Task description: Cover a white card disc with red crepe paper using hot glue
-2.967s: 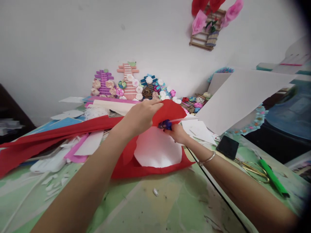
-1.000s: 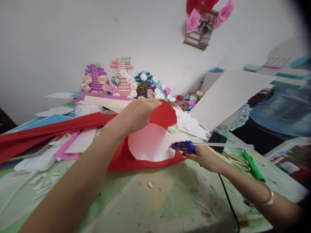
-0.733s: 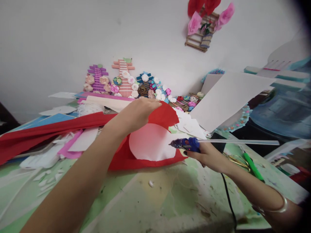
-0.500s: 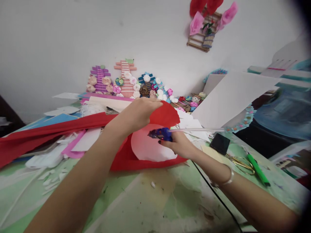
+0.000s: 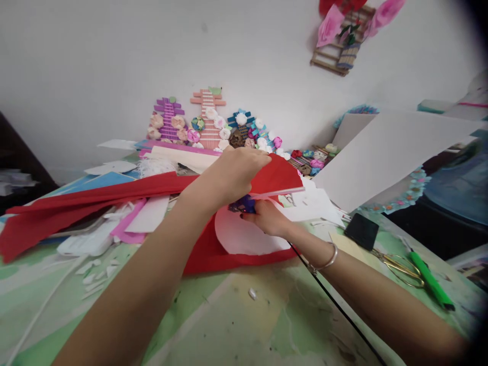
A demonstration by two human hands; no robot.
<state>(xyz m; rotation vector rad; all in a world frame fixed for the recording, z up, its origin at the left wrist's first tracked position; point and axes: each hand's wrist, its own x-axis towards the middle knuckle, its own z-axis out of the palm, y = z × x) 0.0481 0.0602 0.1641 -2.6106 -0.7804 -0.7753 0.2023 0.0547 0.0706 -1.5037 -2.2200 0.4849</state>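
My left hand [image 5: 232, 175] grips the raised edge of a red crepe paper sheet [image 5: 280, 175] and holds it folded up over a white paper disc [image 5: 244, 239]. The red paper trails off to the left across the table as a long band. My right hand [image 5: 267, 217] is closed on a blue glue gun [image 5: 244, 204], whose nozzle is tucked under the lifted red flap, right below my left hand. A clear glue stick sticks out of the gun's back toward the right. The gun's black cord [image 5: 335, 302] runs along my right forearm.
A black phone [image 5: 361, 231], gold scissors [image 5: 398, 264] and a green pen [image 5: 430, 279] lie at the right. A large white sheet [image 5: 385, 150] leans at the back right. Paper flower crafts [image 5: 213, 127] line the wall. White and pink paper scraps [image 5: 129, 226] lie at the left.
My right hand brought the glue gun from the table's right side back over the white disc and under the red flap. My left hand kept hold of the red paper.
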